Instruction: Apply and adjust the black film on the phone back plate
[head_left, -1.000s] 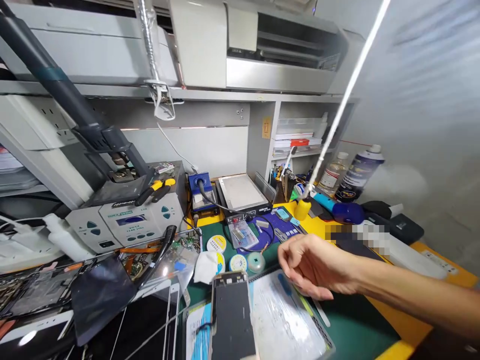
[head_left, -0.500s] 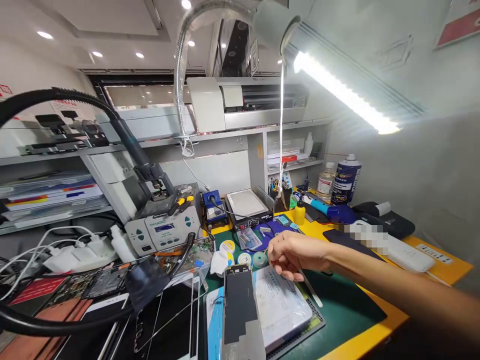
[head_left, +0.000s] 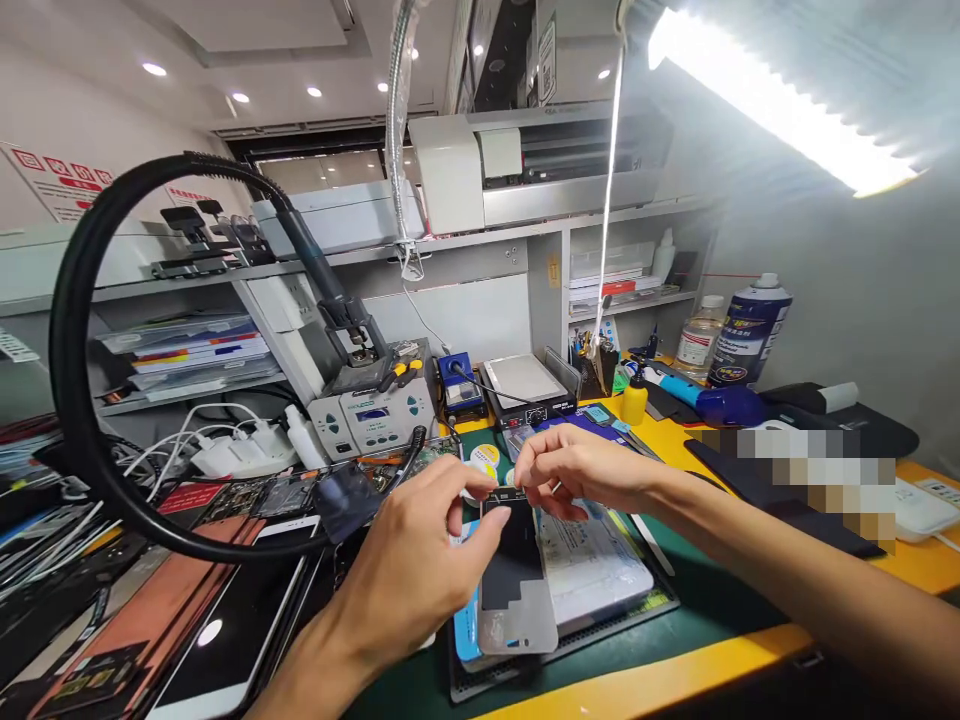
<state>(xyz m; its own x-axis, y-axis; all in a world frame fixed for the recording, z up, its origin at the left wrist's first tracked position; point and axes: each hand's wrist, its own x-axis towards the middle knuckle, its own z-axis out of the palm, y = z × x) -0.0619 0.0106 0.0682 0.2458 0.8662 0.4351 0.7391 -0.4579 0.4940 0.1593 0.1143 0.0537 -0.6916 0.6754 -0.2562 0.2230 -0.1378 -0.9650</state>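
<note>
A phone back panel [head_left: 514, 580], dark with a pale lower end, lies on a white pad [head_left: 600, 580] on the green mat. My left hand [head_left: 416, 565] reaches in from the lower left, its thumb and fingers pinching at the panel's top left corner. My right hand [head_left: 574, 475] comes from the right, fingertips pinched at the panel's top edge. Whether anything small sits between the fingers is hidden.
A soldering station [head_left: 375, 415] and a hot-air hose loop [head_left: 82, 400] stand at left. Loose phone screens [head_left: 225, 630] cover the left bench. A heating plate [head_left: 525, 385], spray can [head_left: 750, 330], yellow bottle [head_left: 635, 402] and black pouches [head_left: 840, 435] sit behind and right. A lamp [head_left: 780, 90] hangs overhead.
My left hand has come into view and reached the panel's top. My right hand moved left onto the panel's top edge. The view shifted upward and to the left.
</note>
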